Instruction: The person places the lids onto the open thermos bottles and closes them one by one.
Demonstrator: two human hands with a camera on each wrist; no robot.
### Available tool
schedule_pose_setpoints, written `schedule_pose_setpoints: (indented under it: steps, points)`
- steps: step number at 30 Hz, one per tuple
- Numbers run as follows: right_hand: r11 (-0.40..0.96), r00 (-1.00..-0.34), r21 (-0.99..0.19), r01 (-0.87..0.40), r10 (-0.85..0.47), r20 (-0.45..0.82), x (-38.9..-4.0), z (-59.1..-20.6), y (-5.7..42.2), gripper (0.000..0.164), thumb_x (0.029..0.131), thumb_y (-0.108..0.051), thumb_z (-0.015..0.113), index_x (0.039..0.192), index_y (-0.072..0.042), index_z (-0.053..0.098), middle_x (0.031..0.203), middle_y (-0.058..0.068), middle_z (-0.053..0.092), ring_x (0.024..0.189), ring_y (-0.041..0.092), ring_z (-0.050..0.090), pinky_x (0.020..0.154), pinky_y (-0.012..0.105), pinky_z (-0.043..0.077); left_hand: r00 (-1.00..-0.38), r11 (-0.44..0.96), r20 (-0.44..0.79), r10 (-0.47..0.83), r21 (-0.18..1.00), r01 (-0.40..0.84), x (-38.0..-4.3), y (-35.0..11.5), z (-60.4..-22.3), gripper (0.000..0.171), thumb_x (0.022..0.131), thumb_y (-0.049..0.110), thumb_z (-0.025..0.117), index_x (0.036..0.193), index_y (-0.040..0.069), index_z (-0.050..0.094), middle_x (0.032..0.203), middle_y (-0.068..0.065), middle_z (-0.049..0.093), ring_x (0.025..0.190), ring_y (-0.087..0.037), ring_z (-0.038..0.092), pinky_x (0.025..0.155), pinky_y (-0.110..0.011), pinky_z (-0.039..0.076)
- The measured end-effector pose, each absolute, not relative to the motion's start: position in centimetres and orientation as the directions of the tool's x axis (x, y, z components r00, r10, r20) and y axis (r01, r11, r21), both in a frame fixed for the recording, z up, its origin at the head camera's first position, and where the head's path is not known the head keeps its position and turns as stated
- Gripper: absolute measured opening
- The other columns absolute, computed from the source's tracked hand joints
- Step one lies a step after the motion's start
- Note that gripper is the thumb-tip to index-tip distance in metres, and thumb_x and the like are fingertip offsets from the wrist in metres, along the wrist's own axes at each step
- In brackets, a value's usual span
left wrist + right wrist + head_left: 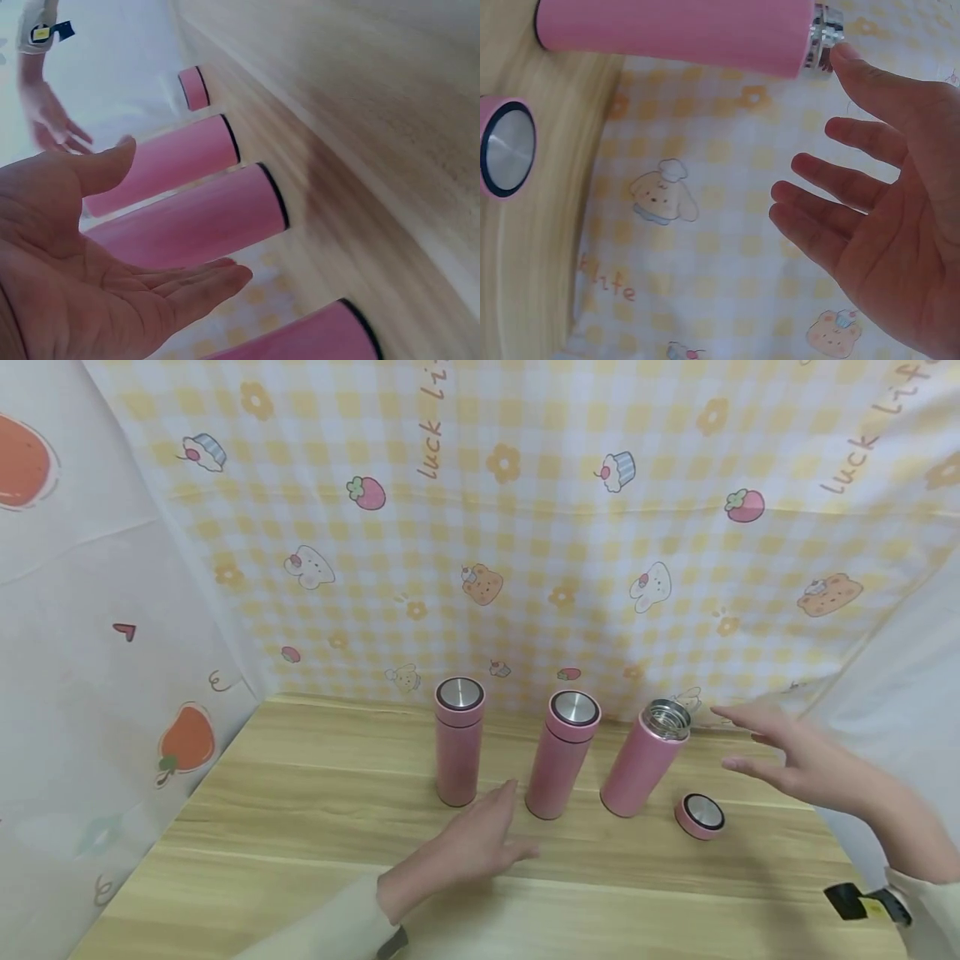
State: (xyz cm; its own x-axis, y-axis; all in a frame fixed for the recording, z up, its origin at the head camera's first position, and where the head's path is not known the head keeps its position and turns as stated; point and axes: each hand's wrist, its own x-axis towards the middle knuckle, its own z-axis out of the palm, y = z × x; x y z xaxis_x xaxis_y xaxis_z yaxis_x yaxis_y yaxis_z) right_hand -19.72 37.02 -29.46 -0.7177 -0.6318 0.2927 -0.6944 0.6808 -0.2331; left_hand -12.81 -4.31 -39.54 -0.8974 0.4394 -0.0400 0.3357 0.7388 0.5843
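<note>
Three pink thermos bottles stand upright in a row in the head view. The left bottle [458, 760] and the middle bottle [557, 772] wear pink lids with silver tops. On the right, the uncapped bottle [643, 764] shows its bare steel neck [825, 37]. Its lid [703, 816] lies on the table, silver top up. My left hand [476, 839] reaches toward the middle bottle, fingers extended and thumb apart, holding nothing; its palm fills the near side of the left wrist view. To the right of the uncapped bottle, my right hand [795, 756] hovers with spread fingers and an empty palm.
The bottles stand on a light wood-grain table [322, 793]. Close behind them hangs a yellow checked cloth [420, 543] with cartoon prints. A white printed cloth [97, 635] borders the left side, and more white cloth [907, 677] hangs on the right.
</note>
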Motion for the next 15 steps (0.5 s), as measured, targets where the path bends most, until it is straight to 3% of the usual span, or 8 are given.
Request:
schedule_pose_setpoints:
  steps: [6, 9, 11, 15]
  points:
    - [0.682, -0.749, -0.308, -0.663, -0.608, 0.264, -19.4, -31.2, 37.8, 0.071, 0.085, -0.008, 0.083, 0.148, -0.005, 0.05, 0.142, 0.016, 0.054, 0.129, -0.007, 0.039, 0.094, 0.004, 0.038, -0.881, 0.744, -0.015, 0.473, 0.542, 0.391, -12.5, -4.3, -38.6, 0.077, 0.092, 0.043, 0.076, 0.144, -0.006, 0.047, 0.126, -0.014, 0.061, 0.118, -0.025, 0.058, 0.099, -0.04, 0.052]
    - [0.698, -0.757, -0.292, -0.653, -0.606, 0.244, -19.3, -31.8, 37.8, 0.068, 0.087, -0.011, 0.082, 0.147, -0.005, 0.052, 0.142, 0.014, 0.055, 0.128, 0.01, 0.049, 0.094, 0.015, 0.048, -0.852, 0.703, 0.019, 0.522, 0.557, 0.443, -13.0, -4.1, -38.6, 0.063, 0.093, 0.04, 0.075, 0.139, 0.0, 0.055, 0.118, -0.005, 0.064, 0.112, -0.017, 0.06, 0.094, -0.034, 0.053]
    - [0.7, -0.758, -0.292, -0.652, -0.608, 0.234, -19.2, -32.2, 37.8, 0.065, 0.087, -0.012, 0.082, 0.145, -0.002, 0.053, 0.142, 0.016, 0.056, 0.123, 0.025, 0.056, 0.09, 0.029, 0.056, -0.815, 0.644, 0.045, 0.578, 0.588, 0.489, -13.4, -3.9, -38.8, 0.053, 0.095, 0.036, 0.074, 0.135, 0.006, 0.059, 0.116, 0.001, 0.066, 0.11, -0.013, 0.06, 0.093, -0.03, 0.053]
    - [0.704, -0.762, -0.292, -0.647, -0.609, 0.22, -19.0, -33.2, 37.8, 0.06, 0.088, -0.013, 0.082, 0.139, 0.005, 0.056, 0.137, 0.022, 0.058, 0.112, 0.043, 0.062, 0.082, 0.048, 0.06, -0.716, 0.496, 0.093, 0.692, 0.66, 0.565, -14.3, -3.1, -39.8, 0.044, 0.099, 0.03, 0.069, 0.137, 0.01, 0.058, 0.124, 0.005, 0.066, 0.117, -0.007, 0.059, 0.099, -0.023, 0.048]
